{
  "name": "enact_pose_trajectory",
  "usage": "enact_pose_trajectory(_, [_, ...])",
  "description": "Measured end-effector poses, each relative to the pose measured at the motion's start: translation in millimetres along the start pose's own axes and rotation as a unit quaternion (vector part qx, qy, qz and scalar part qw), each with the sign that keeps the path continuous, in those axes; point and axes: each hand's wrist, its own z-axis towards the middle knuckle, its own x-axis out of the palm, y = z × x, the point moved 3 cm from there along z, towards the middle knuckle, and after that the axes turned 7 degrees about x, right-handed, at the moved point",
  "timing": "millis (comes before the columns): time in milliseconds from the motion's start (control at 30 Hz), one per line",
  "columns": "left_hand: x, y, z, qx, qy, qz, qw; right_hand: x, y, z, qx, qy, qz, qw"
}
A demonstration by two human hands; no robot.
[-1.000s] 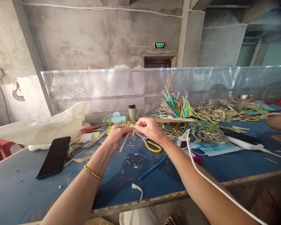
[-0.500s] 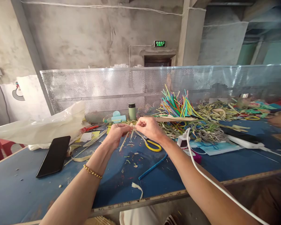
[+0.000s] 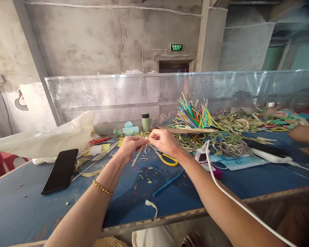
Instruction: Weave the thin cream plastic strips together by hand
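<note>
My left hand [image 3: 129, 146] and my right hand [image 3: 164, 141] meet over the middle of the blue table, fingertips nearly touching. Both are closed in a pinch on a pale strip [image 3: 137, 157], whose narrow tail hangs below my left fingers. The small piece between the fingertips is mostly covered. Just under my right hand lie scissors with yellow handles [image 3: 170, 160]. A blue pipe-like stick [image 3: 167, 184] rests nearer the table's front, between my forearms. Closer still is a curled, pale scrap [image 3: 151, 205], and small clippings are scattered beneath my hands.
A black phone [image 3: 59, 171] and a white plastic bag [image 3: 54, 137] lie at left. Behind my hands stands a green bottle [image 3: 145, 123]. Colourful sticks [image 3: 195, 113] and tangled strips [image 3: 229, 144] pile up at right. A white cable [image 3: 228, 200] crosses my right forearm; another person's hand [image 3: 304, 133] shows far right.
My hands stay pinched together in nearly the same place, with only a slight shift of the fingers. At far right the other person's hand has come further into view.
</note>
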Motion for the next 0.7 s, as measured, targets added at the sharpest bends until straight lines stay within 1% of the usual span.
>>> enact_pose_trajectory(67, [-0.6, 0.1, -0.2, -0.004, -0.007, 0.008, 1.000, -0.6, 1.2, -0.7, -0.005, 0.018, -0.003, 1.000])
enact_pose_trajectory(167, [-1.3, 0.1, -0.6, -0.010, -0.016, 0.013, 1.000, -1.1, 0.7, -1.8, 0.006, 0.051, -0.002, 0.999])
enact_pose_trajectory(300, [-2.3, 0.0, -1.0, -0.007, -0.021, 0.020, 1.000, -1.0, -0.4, -2.3, 0.008, 0.074, 0.012, 0.997])
enact_pose_trajectory(400, [-2.9, 0.9, -0.7, -0.016, -0.022, 0.016, 1.000, -0.9, -1.7, -1.0, 0.005, 0.061, 0.024, 0.998])
enact_pose_trajectory(500, [-3.4, 0.3, -0.2, -0.003, -0.024, 0.038, 0.999, -0.4, -1.2, -0.1, -0.017, 0.040, 0.024, 0.999])
enact_pose_trajectory(600, [-3.4, 0.0, 0.0, 0.011, -0.022, 0.058, 0.998, 1.2, -0.1, 0.1, -0.036, 0.034, 0.021, 0.999])
enact_pose_trajectory(700, [-3.6, 1.6, 0.1, 0.000, -0.015, 0.055, 0.998, 2.7, -1.6, 0.5, -0.034, 0.033, 0.028, 0.999])
